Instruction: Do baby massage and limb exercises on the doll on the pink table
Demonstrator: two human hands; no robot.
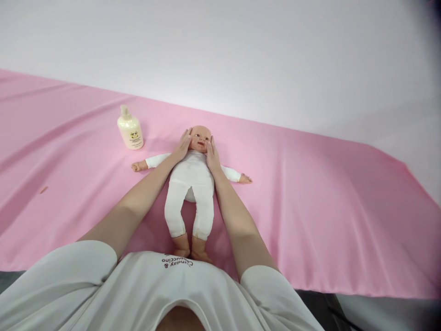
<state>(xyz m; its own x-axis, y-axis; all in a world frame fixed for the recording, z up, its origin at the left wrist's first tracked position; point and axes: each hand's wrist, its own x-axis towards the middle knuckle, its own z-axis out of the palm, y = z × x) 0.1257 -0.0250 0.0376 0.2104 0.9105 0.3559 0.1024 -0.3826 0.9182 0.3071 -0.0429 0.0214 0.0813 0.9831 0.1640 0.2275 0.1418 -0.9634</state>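
Fingers of both hands, head view: extended and close together, laid flat along the sides of the doll's head rather than curled around it. Left hand (pixel 182 146) against one cheek and temple, right hand (pixel 212 155) against the other; head framed between them. Matched placement on both sides probably keeps the head centred and limits rolling; whether any pressure is applied, cannot tell.

Doll (pixel 192 172) lies on its back on the pink-covered counter (pixel 310 207), face up, arms spread out to either side, feet toward the wearer's white shirt (pixel 138 289). This orientation presumably gives both forearms an even reach along its body.

Pump bottle (pixel 131 131) stands upright beyond the doll's outstretched arm on the left-hand side, apart from both hands; likely set there to be within reach without crowding the doll. Small brownish mark or scrap (pixel 43 189) farther left on the cloth; nature unclear.
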